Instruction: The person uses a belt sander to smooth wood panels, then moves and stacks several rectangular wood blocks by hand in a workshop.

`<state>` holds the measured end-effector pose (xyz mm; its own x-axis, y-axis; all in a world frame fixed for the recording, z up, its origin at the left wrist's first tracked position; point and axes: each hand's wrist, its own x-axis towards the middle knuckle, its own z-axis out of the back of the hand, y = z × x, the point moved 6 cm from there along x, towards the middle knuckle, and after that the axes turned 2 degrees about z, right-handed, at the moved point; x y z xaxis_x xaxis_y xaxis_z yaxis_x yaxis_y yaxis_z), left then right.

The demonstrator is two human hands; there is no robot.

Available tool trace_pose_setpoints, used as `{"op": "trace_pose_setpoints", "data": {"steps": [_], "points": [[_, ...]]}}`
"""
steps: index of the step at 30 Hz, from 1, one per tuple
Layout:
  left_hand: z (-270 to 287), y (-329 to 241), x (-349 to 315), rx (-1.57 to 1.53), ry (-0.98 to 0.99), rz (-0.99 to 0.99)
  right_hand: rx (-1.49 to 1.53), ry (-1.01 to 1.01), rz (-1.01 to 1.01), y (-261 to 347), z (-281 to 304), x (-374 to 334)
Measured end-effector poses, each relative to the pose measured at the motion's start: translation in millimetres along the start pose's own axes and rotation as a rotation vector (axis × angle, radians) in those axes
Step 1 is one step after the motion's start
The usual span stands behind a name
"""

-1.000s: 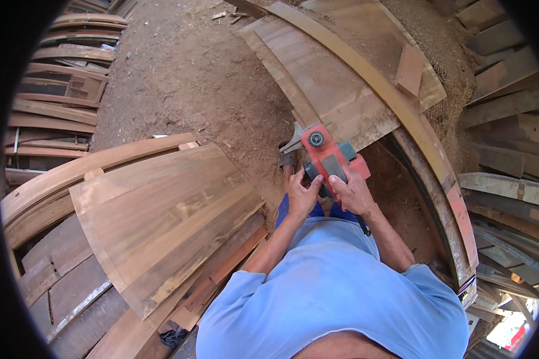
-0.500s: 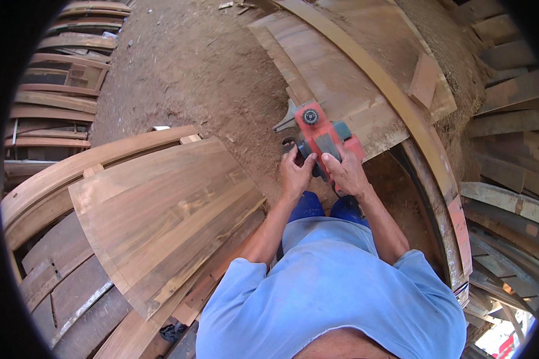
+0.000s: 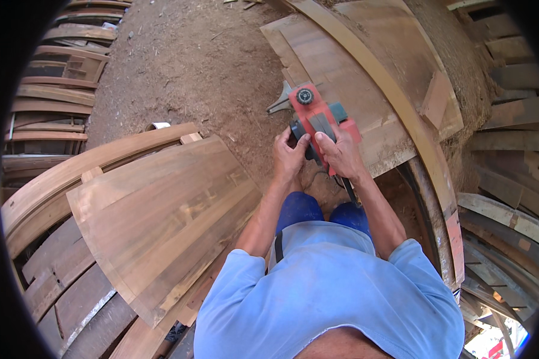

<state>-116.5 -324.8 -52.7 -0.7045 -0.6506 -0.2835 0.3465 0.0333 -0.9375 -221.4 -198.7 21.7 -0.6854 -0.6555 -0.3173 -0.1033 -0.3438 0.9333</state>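
I hold a red electric planer (image 3: 313,109) in front of my body, its dark round knob at the far end and a grey metal guide (image 3: 280,100) sticking out to the left. My left hand (image 3: 290,158) is closed on the planer's black left side, thumb on top; its fingertips are partly hidden. The right hand (image 3: 343,157) wraps around the grip, with the thumb lying along the top. A black cord (image 3: 350,191) hangs beneath the right wrist. Behind the tool lies a wide wooden panel (image 3: 341,72), crossed by a long narrow board (image 3: 382,72).
To my left, a smooth plank panel (image 3: 167,215) rests on stacked timber beside a thick wooden beam (image 3: 96,157). A short wood offcut (image 3: 436,99) lies on the far panel. Stacked boards line the left and right edges. The dirt floor (image 3: 179,72) carries shavings.
The planer and both hands have shifted slightly up and left, with the planer turned a little. More of the cord shows under my right wrist. Both hands keep their hold.
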Motion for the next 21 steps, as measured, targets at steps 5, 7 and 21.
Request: {"op": "trace_pose_setpoints", "data": {"steps": [5,7,21], "points": [[12,-1,36,-0.079,-0.068,0.040,-0.007,0.032,0.040,9,-8,36],[16,-2,49,-0.099,-0.071,0.030,0.004,0.031,0.039,14,-12,50],[49,-54,145,-0.179,-0.062,-0.027,-0.066,0.004,0.113,64,-28,150]]}}
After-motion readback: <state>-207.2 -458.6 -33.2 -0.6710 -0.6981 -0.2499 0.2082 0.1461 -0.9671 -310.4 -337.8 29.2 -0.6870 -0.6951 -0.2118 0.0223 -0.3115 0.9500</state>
